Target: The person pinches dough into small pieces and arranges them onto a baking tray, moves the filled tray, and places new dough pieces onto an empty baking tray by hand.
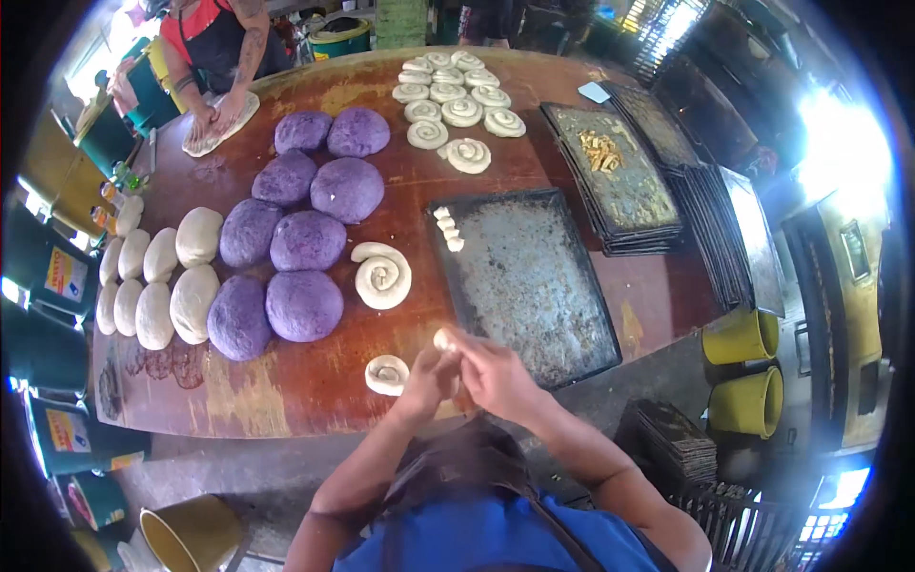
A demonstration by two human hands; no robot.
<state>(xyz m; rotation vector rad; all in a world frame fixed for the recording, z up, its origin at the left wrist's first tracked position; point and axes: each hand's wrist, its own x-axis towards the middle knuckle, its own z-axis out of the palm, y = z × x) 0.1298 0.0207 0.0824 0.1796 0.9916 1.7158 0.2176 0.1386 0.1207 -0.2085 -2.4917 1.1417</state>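
Observation:
My left hand (432,379) and my right hand (496,374) meet at the table's near edge, both closed around a piece of pale dough (442,339). Its small end pokes out above my fingers; the rest is mostly hidden. Left of my hands lies a small dough coil (386,375), and beyond it a larger dough spiral (383,275). A dark, worn baking tray (534,286) lies just beyond my right hand. Several small dough pieces (448,229) sit in a short row by its left edge.
Several purple dough balls (305,305) and pale dough balls (193,303) cover the table's left side. Coiled dough rolls (462,112) stand at the far middle. Stacked trays (634,205) are on the right. Across the table, a person's hands (217,119) press flat dough.

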